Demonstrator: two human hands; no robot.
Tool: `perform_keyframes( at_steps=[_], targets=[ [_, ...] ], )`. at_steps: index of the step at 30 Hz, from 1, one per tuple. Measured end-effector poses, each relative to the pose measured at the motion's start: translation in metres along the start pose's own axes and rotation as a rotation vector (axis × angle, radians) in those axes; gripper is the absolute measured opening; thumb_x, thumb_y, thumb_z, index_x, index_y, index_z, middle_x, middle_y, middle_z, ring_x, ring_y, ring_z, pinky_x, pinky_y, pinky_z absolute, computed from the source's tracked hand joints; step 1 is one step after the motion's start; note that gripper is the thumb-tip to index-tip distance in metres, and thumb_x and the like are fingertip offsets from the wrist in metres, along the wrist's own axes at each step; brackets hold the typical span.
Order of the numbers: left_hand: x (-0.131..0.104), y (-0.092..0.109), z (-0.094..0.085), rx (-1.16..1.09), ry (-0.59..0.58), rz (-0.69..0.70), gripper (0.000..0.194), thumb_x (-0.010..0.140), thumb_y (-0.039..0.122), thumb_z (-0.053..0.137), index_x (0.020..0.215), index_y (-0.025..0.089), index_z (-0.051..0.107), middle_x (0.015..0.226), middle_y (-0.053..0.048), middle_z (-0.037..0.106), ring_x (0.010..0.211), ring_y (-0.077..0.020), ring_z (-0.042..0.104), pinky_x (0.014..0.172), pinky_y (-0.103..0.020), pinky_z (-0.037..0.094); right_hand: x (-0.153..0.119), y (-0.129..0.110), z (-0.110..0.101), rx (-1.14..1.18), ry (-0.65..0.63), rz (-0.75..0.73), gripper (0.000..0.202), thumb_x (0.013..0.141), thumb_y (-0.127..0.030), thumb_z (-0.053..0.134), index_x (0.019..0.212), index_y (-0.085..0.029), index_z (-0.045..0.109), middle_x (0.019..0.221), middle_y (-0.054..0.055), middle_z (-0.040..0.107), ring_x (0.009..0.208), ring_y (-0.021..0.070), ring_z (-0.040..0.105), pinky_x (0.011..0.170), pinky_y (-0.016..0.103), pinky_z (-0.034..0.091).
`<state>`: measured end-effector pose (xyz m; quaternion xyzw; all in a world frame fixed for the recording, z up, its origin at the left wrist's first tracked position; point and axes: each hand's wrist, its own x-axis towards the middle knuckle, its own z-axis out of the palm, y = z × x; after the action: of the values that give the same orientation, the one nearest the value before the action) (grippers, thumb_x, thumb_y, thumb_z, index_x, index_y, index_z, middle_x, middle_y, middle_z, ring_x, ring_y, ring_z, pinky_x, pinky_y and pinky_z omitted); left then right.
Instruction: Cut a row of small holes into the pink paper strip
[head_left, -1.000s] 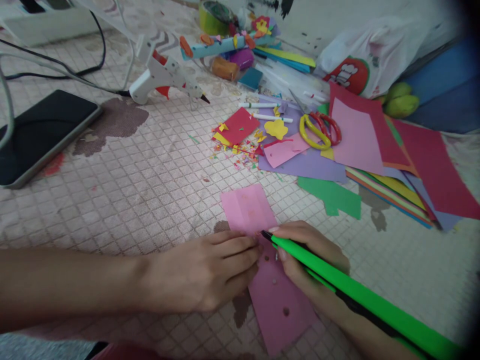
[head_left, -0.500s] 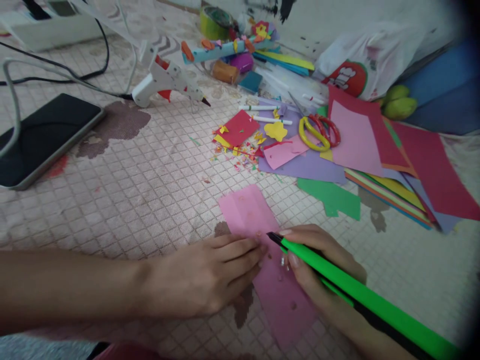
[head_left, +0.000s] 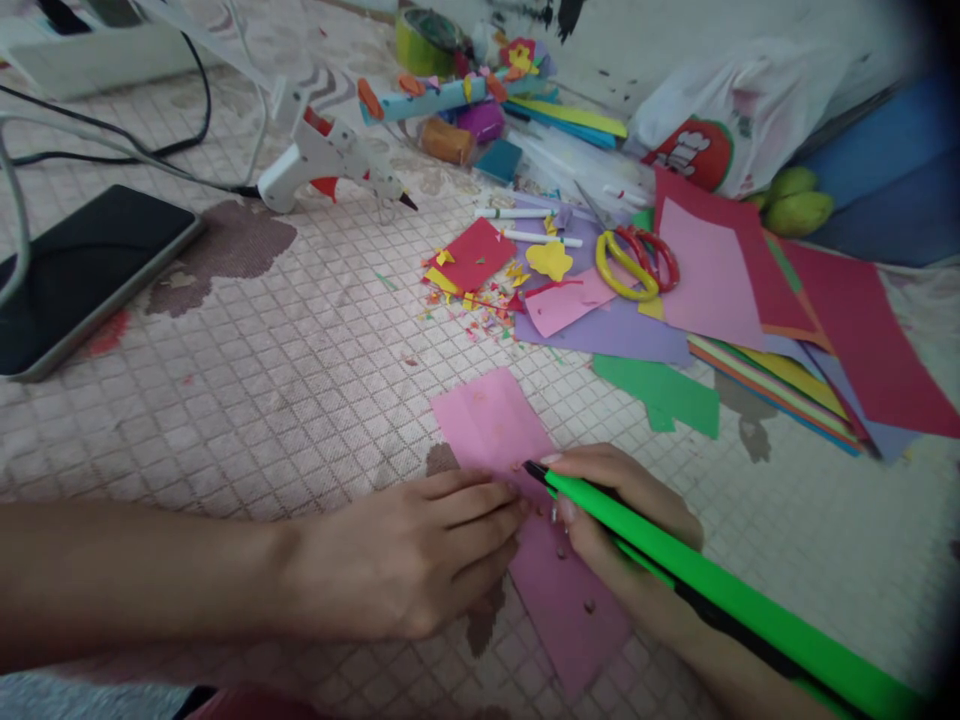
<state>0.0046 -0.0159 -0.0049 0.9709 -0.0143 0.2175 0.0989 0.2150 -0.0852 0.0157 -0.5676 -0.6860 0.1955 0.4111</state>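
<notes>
A long pink paper strip [head_left: 495, 420] lies slantwise on the cloth, with small dark marks or holes along it. Flat across its left edge rests my left hand [head_left: 442, 545], fingers stretched out and pressing the paper. My right hand [head_left: 630, 510] is closed around a long green-and-black tool [head_left: 675, 550] with a dark narrow tip, whose exact kind I cannot make out. That tip is over the middle of the strip, just beyond my left fingertips. Small shiny bits show beside my right fingers.
Beyond the strip are scissors [head_left: 626, 265], green paper [head_left: 660, 393], red paper scraps [head_left: 472, 257] and a stack of coloured sheets [head_left: 780, 390]. A white glue gun [head_left: 330, 160] and a phone [head_left: 97, 270] with cables lie at the left. A plastic bag [head_left: 742, 120] stands at the back.
My right hand and the green tool have shifted slightly left along the strip. My left hand stays in nearly the same place. The whole view has drifted a little.
</notes>
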Motion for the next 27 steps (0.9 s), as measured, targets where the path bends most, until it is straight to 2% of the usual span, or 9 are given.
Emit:
perform_keyframes(
  at_steps=[8,13,19,22,27],
  targets=[
    [-0.0004,0.0012,0.0,-0.008,-0.011,-0.006,0.028,0.098,0.021,0.048,0.113,0.006,0.066,0.128,-0.015,0.062,0.123,-0.0266,0.056,0.105,-0.038,0.048,-0.0002,0.0023,0.0024,0.028,-0.001,0.011,0.027,0.081,-0.006,0.056,0.1,-0.023,0.066,0.088,0.003,0.07,0.076,0.0157,0.068,0.064,0.029,0.058],
    [0.0001,0.0005,-0.0006,-0.017,-0.007,0.0,0.028,0.098,0.021,0.048,0.112,0.005,0.066,0.127,-0.015,0.062,0.122,-0.0265,0.057,0.104,-0.038,0.049,-0.0013,0.0033,0.0018,0.025,-0.051,0.013,0.028,0.081,-0.007,0.056,0.102,-0.023,0.065,0.088,0.002,0.069,0.074,0.0156,0.066,0.064,0.03,0.057],
    [-0.0011,0.0,0.0004,0.003,-0.013,-0.005,0.029,0.099,0.022,0.048,0.114,0.006,0.066,0.129,-0.015,0.062,0.123,-0.0269,0.056,0.105,-0.038,0.049,-0.0019,0.0026,-0.0009,0.049,-0.003,0.033,0.025,0.082,-0.008,0.056,0.1,-0.023,0.066,0.088,0.002,0.068,0.073,0.0145,0.066,0.064,0.029,0.056],
    [-0.0013,0.0003,0.0004,0.008,-0.018,-0.001,0.029,0.099,0.022,0.047,0.114,0.007,0.066,0.128,-0.014,0.062,0.124,-0.0261,0.056,0.104,-0.038,0.049,-0.002,0.0035,-0.0003,0.051,-0.005,0.021,0.023,0.082,-0.008,0.057,0.1,-0.022,0.066,0.089,0.003,0.068,0.076,0.0149,0.067,0.065,0.029,0.056],
    [-0.0008,0.0004,-0.0004,0.01,-0.006,0.002,0.029,0.099,0.023,0.046,0.112,0.007,0.067,0.128,-0.014,0.063,0.122,-0.0258,0.057,0.103,-0.037,0.049,-0.0003,0.0026,0.0003,0.052,-0.014,0.017,0.026,0.082,-0.007,0.056,0.1,-0.022,0.066,0.086,0.002,0.068,0.07,0.0135,0.065,0.063,0.028,0.056]
  ],
)
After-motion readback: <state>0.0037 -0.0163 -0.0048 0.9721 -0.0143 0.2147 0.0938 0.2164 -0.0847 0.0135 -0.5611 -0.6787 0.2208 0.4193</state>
